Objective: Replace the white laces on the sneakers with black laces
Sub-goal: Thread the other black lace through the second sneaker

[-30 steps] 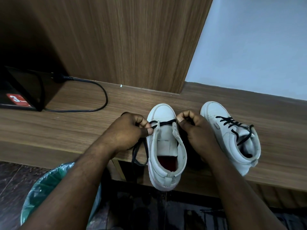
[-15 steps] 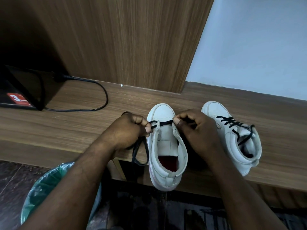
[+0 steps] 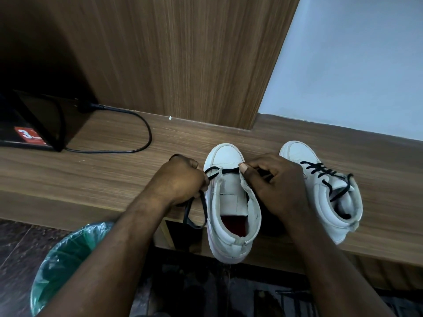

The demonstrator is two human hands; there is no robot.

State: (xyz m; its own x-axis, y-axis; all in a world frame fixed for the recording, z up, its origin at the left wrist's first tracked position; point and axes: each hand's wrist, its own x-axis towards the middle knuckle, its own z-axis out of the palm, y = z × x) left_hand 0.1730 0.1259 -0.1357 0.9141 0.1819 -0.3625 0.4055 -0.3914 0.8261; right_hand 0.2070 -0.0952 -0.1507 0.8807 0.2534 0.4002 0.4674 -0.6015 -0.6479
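Two white high-top sneakers stand on a wooden shelf [image 3: 103,179], toes pointing away from me. The left sneaker [image 3: 231,202] has a black lace [image 3: 229,170] run across only its lowest eyelets; its heel overhangs the shelf edge. My left hand [image 3: 180,181] grips the lace's left end, and the slack hangs in a loop below it. My right hand [image 3: 274,186] pinches the lace's right end at the right eyelet flap. The right sneaker [image 3: 325,191] carries black lacing [image 3: 322,172] through several eyelets.
A black cable [image 3: 137,126] curves over the shelf from a dark device [image 3: 25,133] with a red label at far left. A wooden panel [image 3: 183,65] rises behind. A bin with a green liner [image 3: 66,257] stands on the floor below left.
My right hand has shifted slightly left toward the eyelet flap, thumb now at the lace. My left hand has barely moved and still holds the lace.
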